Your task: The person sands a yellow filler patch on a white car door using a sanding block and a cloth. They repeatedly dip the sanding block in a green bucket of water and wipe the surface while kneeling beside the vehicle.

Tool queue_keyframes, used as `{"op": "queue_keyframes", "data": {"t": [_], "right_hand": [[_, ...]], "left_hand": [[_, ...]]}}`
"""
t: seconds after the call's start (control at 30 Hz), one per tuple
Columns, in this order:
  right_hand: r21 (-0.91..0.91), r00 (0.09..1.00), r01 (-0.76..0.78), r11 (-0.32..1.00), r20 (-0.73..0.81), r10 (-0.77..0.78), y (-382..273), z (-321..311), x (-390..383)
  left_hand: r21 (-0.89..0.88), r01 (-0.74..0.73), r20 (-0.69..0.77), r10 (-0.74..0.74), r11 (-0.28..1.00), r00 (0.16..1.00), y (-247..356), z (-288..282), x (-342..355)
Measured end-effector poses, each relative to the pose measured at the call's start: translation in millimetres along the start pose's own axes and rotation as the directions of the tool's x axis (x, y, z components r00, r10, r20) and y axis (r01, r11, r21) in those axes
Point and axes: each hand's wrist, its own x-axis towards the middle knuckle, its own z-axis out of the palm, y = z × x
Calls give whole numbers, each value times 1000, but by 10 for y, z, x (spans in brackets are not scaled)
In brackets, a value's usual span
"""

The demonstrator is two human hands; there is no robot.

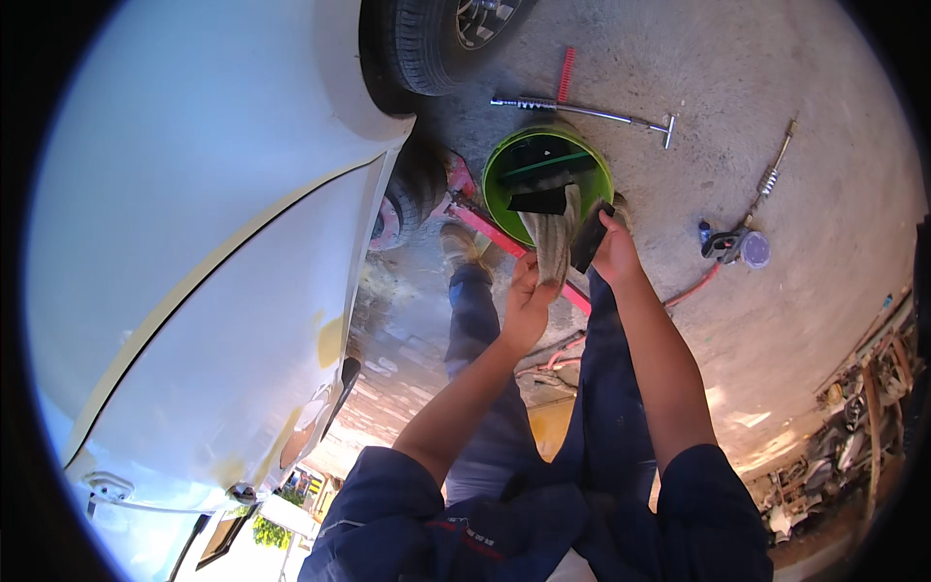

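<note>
My left hand is closed on the lower end of a limp, greyish-beige rag, whose upper part reaches over the rim of a green bucket. To its right, my right hand grips a flat black block between thumb and fingers. The block is held tilted beside the rag, just outside the near right rim. Inside the bucket are dark contents and a black flat piece; what they are I cannot make out.
A white car body with yellowish patches fills the left, with a tyre above. A red metal jack lies by the bucket. On the concrete floor are a T-handled rod, a red coiled spring and a spray gun on a red hose. Scrap lies at right.
</note>
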Motion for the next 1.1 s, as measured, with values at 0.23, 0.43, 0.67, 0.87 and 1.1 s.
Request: {"op": "queue_keyframes", "data": {"t": [0.23,0.43,0.67,0.87,1.1], "right_hand": [[90,992,-22,996,128,10,294,163,-274],[95,989,134,986,50,-139,378,332,-607],[41,974,200,979,105,-203,441,525,-839],[-99,977,203,974,83,-195,469,628,-949],[-96,968,251,963,39,-248,473,602,-793]], "left_hand": [[160,-307,294,251,938,922,460,31,-624],[279,-413,342,313,867,886,281,-153,-557],[373,-256,-123,321,892,939,218,-400,164],[645,-328,10,422,690,907,387,-248,910],[318,-112,-302,213,941,929,456,-105,1147]]}}
